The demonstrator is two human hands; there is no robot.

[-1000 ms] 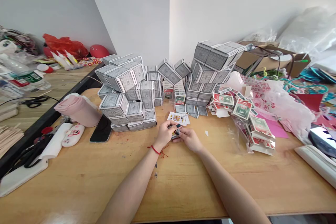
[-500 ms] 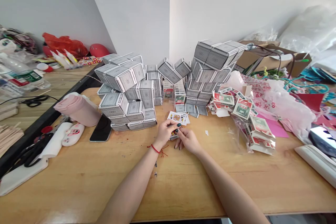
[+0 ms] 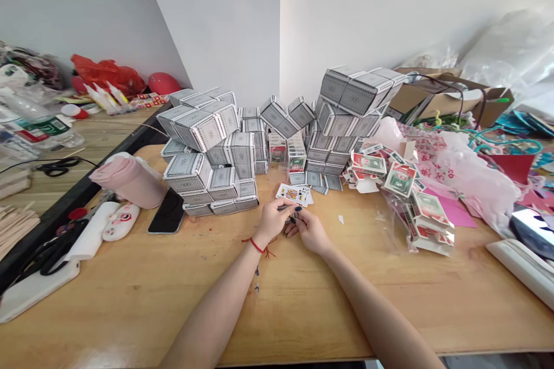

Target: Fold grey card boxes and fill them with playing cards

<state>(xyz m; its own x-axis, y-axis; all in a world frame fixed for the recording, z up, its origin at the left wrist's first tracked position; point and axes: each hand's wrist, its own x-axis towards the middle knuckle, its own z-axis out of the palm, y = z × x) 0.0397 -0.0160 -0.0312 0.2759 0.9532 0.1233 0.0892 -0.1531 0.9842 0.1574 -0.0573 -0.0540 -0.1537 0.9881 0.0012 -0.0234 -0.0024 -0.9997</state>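
My left hand (image 3: pixel 273 219) and my right hand (image 3: pixel 308 229) meet at the middle of the wooden table (image 3: pixel 130 294), fingers curled around a small stack of playing cards (image 3: pixel 291 217) held between them. A red string bracelet circles my left wrist. Just beyond the hands lie a few face-up cards (image 3: pixel 295 194) fanned on the table. Behind them rise piles of grey patterned card boxes, one pile (image 3: pixel 208 150) to the left and another (image 3: pixel 346 115) to the right.
Red-and-green card packs (image 3: pixel 398 179) spill from a clear bag at the right. A pink tumbler (image 3: pixel 130 180), a black phone (image 3: pixel 167 213) and a white case (image 3: pixel 120 222) lie left. Scissors (image 3: pixel 47 256) and a water bottle (image 3: pixel 38 127) sit further left.
The hands have closed tighter together over the small card stack, which is turned flatter and shows less of its face. Nothing else on the table has moved.
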